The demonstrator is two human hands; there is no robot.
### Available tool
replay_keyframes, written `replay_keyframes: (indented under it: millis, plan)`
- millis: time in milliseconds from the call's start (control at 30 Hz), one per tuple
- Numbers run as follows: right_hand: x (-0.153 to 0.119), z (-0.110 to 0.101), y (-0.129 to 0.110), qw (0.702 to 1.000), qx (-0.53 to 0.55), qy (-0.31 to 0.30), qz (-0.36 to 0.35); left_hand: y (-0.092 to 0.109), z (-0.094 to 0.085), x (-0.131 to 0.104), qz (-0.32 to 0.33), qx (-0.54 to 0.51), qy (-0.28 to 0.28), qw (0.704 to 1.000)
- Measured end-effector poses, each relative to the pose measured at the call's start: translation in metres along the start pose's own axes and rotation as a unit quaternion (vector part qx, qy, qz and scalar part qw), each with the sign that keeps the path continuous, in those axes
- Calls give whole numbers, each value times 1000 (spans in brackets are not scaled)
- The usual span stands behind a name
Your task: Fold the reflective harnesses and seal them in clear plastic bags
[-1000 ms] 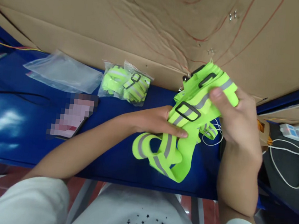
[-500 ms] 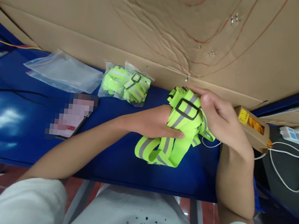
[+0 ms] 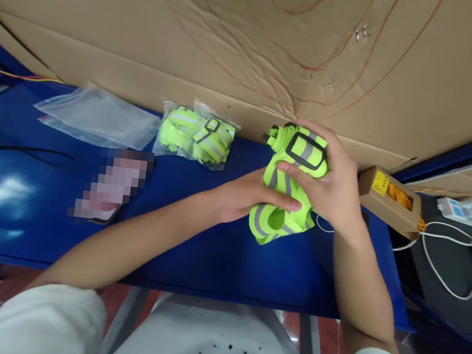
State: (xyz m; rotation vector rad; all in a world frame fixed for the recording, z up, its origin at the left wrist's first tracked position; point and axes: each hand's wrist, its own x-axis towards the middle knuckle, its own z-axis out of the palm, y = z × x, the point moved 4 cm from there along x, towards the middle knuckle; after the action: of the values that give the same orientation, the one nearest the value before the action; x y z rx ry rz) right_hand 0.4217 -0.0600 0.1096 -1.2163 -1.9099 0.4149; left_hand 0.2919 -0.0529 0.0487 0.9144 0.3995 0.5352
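Note:
Between my hands is a folded bundle of neon-yellow reflective strap [image 3: 276, 180] with grey stripes and a black rectangular buckle [image 3: 306, 151] on its upper face. My left hand [image 3: 251, 194] grips the lower left part, its thumb lying across the strap. Around the upper right of the bundle wraps my right hand [image 3: 333, 177], thumb on the front just below the buckle. Loose loops of strap hang beneath my left thumb. The fingers behind the bundle are hidden.
Left of the bundle lies a clear bag [image 3: 196, 135] packed with similar straps, then flat transparent bags [image 3: 102, 116] and a pixelated phone [image 3: 111, 185]. A small cardboard box [image 3: 389, 197] and white cables [image 3: 447, 229] are at right. Behind the blue table [image 3: 193, 252] stands a cardboard wall [image 3: 149, 36].
My right hand has closed around the top of the bundle, its thumb now on the front. The dangling loops have been gathered up into a more compact bundle.

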Motion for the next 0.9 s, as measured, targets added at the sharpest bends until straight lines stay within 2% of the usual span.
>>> replay_keyframes:
  millis: [67,167,267,400,467,533,567,633,700,733,767,800,900]
  plan:
    - [0,-9,1,1000,-5,22,0,2,-6,1,40,51,36,997]
    - [1,-30,8,995,-24,94,12,11,-21,1,99,133,120,979]
    - [2,-47,16,989,-7,145,21,20,-31,2,92,194,98,972]
    - [3,-52,28,987,39,148,46,23,-36,3,60,202,39,977]
    - [4,-48,32,986,43,152,53,21,-37,5,67,185,44,979]
    - [5,-43,35,985,43,155,54,20,-39,7,102,206,63,971]
    - [5,-41,35,986,43,152,55,21,-39,7,124,242,72,960]
    - [5,-37,32,988,41,138,52,29,-43,6,178,344,106,916]
    - [5,-33,24,994,35,97,38,42,-48,2,238,416,155,864]
    - [5,-29,19,997,33,68,27,48,-50,-1,263,422,167,851]
    - [5,-25,13,999,31,40,12,52,-51,-2,278,408,159,855]
    - [4,-21,9,999,30,18,-8,53,-49,-2,279,382,127,872]
    - [1,-5,-1,996,12,13,-89,32,-36,4,186,280,4,942]
